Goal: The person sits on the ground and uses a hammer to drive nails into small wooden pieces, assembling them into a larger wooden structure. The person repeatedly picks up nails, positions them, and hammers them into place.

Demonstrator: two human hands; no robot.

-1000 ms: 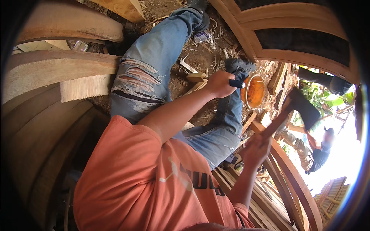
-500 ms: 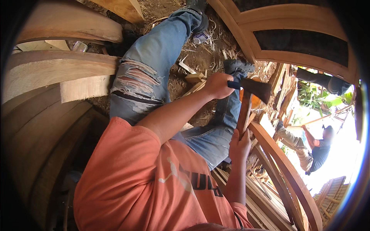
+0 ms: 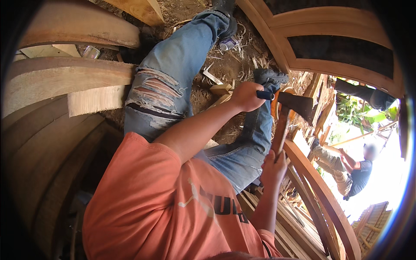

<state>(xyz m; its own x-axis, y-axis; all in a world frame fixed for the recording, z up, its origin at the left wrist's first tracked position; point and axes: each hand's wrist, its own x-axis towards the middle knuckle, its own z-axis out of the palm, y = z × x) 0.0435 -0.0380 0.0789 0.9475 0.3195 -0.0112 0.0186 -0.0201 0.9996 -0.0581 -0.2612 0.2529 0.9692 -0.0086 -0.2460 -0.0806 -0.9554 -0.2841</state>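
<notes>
Left hand point(image 3: 248, 96) grips a dark handle point(image 3: 265, 95), pointing right. Just past its end is the axe head point(image 3: 297, 105), shaft point(image 3: 280, 132) gripped by the right hand point(image 3: 273, 168).

The short, cylindrical tool handle point(image 3: 265, 95) in the left fingers point(image 3: 250, 96) is dark navy, nearly black. Above the right fingers point(image 3: 277, 161), the axe point(image 3: 287, 102) pairs a dark grey metal head with a reddish-brown wooden shaft. Left of the left fingers, ripped denim jeans point(image 3: 175, 54) show faded blue with white frayed threads; below, the short-sleeved shirt point(image 3: 151, 195) is coral orange, printed black and pale grey.
</notes>
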